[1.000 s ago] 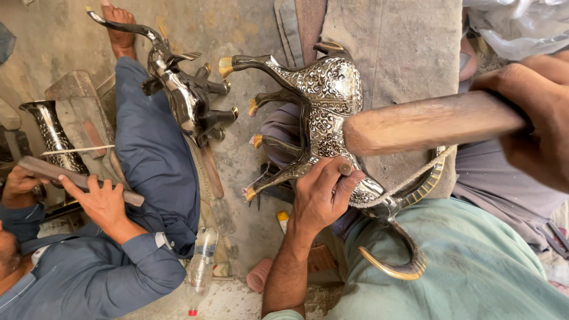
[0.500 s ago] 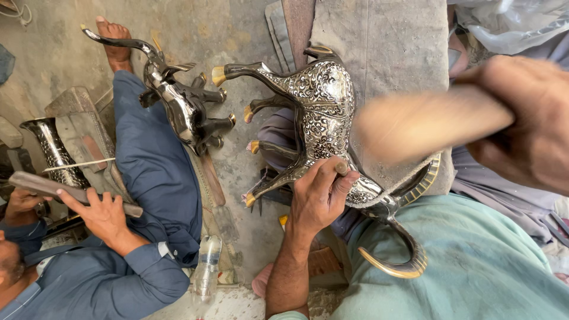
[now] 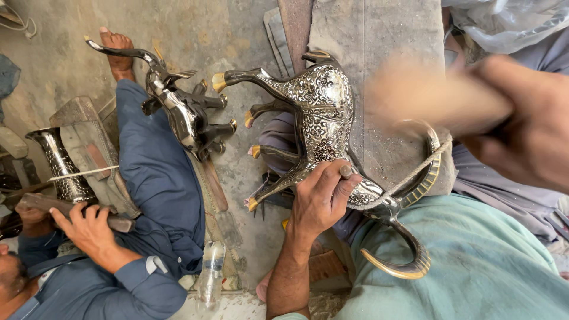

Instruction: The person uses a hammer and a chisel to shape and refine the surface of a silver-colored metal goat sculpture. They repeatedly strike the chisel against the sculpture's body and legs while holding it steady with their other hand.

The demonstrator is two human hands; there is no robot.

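From the head camera, the left hand (image 3: 320, 201) is closed around a small punch (image 3: 345, 172), thumb and fingers pinching it against the shoulder of the engraved metal deer figure (image 3: 320, 112), which lies on its side across the person's lap and a stone block (image 3: 379, 71). The right hand (image 3: 527, 124) is wrapped tight on a wooden mallet (image 3: 427, 95) — blurred mid-swing. The step looks like chasing the pattern; the next blow calls for a steady punch.

Counted: two deer figures — the second (image 3: 178, 106) rests on a co-worker's leg (image 3: 154, 172) — one patterned vase (image 3: 59, 166) and one plastic bottle (image 3: 211, 272).
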